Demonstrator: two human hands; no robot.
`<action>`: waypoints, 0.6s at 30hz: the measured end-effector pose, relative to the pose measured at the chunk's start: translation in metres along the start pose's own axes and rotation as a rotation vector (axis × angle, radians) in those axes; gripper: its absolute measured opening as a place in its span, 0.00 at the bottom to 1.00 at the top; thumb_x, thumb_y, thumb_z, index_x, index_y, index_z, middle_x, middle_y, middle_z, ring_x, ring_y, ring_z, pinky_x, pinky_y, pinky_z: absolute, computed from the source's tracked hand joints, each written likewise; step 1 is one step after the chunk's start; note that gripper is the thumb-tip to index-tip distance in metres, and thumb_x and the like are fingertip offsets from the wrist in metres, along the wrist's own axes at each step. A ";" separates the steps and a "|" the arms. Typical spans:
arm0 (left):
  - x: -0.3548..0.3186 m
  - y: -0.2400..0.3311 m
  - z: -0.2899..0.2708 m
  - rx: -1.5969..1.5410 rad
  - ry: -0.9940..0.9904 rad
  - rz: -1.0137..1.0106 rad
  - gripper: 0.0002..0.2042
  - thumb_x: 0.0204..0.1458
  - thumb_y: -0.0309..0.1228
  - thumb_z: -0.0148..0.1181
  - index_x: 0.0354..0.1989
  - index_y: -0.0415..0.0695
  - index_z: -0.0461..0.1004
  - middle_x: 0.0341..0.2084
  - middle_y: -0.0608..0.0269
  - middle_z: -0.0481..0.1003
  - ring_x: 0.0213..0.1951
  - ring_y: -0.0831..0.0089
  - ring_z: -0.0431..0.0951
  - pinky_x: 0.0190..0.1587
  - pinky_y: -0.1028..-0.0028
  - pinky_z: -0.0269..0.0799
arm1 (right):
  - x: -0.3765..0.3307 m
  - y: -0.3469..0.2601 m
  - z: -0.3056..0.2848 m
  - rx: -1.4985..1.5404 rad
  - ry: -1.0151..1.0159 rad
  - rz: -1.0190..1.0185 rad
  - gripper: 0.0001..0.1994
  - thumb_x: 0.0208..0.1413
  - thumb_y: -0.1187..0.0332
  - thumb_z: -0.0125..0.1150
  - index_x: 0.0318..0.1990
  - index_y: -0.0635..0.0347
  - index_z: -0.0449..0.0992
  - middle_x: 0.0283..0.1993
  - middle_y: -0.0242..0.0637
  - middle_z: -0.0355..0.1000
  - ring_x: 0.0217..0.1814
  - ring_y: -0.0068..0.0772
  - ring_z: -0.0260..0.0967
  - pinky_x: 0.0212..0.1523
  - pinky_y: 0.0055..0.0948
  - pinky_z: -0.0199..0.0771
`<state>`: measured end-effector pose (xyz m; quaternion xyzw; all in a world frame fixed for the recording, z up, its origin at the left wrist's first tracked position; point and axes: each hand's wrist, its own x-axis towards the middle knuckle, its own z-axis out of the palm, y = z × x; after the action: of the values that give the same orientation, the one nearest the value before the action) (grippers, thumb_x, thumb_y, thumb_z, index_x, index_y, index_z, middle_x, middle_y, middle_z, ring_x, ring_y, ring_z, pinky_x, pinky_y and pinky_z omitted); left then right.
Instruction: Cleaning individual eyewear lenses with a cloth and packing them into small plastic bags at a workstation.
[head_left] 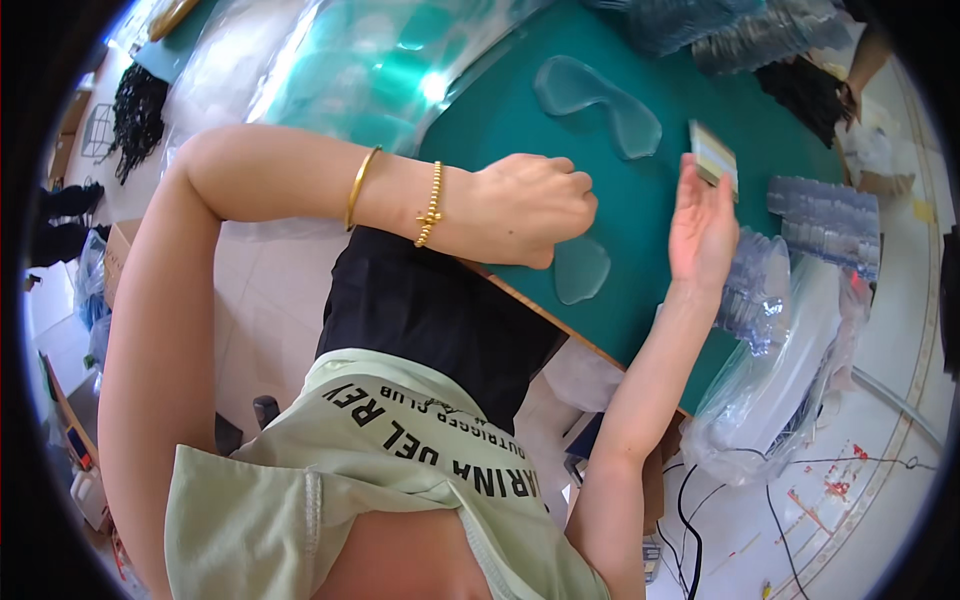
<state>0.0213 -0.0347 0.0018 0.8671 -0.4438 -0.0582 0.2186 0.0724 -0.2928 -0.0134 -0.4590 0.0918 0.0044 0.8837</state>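
My left hand [530, 210], with gold bracelets on its wrist, is closed with the fingers curled under; what they hold, if anything, is hidden. One rounded lobe of a clear plastic lens [582, 272] shows just below it, the rest hidden by the hand. I cannot tell whether they touch. My right hand [705, 235] grips a small pale block [714, 158], like a stack of cards or labels, at its fingertips above the green tabletop [480, 120]. Farther off, a whole clear two-lobed lens [598, 103] lies flat on the table.
Nested stacks of clear plastic pieces [825, 225] stand at the right, beside a clear bag [770, 390]. More clear stacks [770, 35] are at the far edge. A large sheet of clear plastic film [350, 70] covers the far left. Another person's hand [850, 100] is near dark items [805, 95].
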 end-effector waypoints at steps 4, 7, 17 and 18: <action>0.013 -0.031 -0.023 0.081 0.213 -0.106 0.12 0.40 0.27 0.62 0.34 0.36 0.74 0.33 0.51 0.73 0.41 0.54 0.75 0.45 0.61 0.74 | -0.063 -0.011 0.033 -0.136 0.066 0.099 0.20 0.70 0.67 0.50 0.60 0.78 0.64 0.60 0.55 0.68 0.59 0.40 0.71 0.60 0.31 0.76; 0.032 -0.064 -0.049 0.109 0.319 -0.188 0.14 0.42 0.29 0.61 0.38 0.36 0.75 0.35 0.50 0.75 0.42 0.53 0.76 0.46 0.60 0.73 | -0.110 -0.049 0.051 -1.036 0.149 -0.350 0.13 0.67 0.66 0.56 0.45 0.68 0.81 0.41 0.42 0.81 0.37 0.25 0.78 0.39 0.23 0.76; 0.077 -0.109 -0.028 0.285 0.241 -0.232 0.18 0.42 0.35 0.64 0.39 0.35 0.76 0.39 0.52 0.75 0.42 0.55 0.76 0.46 0.61 0.74 | -0.076 -0.164 -0.021 -1.954 0.089 -0.205 0.18 0.56 0.77 0.61 0.55 0.66 0.77 0.53 0.45 0.76 0.49 0.40 0.73 0.55 0.32 0.71; 0.082 -0.103 -0.034 0.219 0.104 -0.311 0.18 0.42 0.35 0.64 0.39 0.35 0.76 0.38 0.51 0.75 0.42 0.54 0.76 0.45 0.61 0.74 | -0.076 -0.163 -0.014 -1.936 0.138 -0.142 0.18 0.55 0.78 0.62 0.54 0.66 0.77 0.52 0.45 0.76 0.46 0.38 0.74 0.51 0.32 0.72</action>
<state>0.1567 -0.0362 -0.0045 0.9457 -0.2962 0.0021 0.1340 0.0103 -0.3923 0.1233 -0.9907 0.0722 -0.0021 0.1150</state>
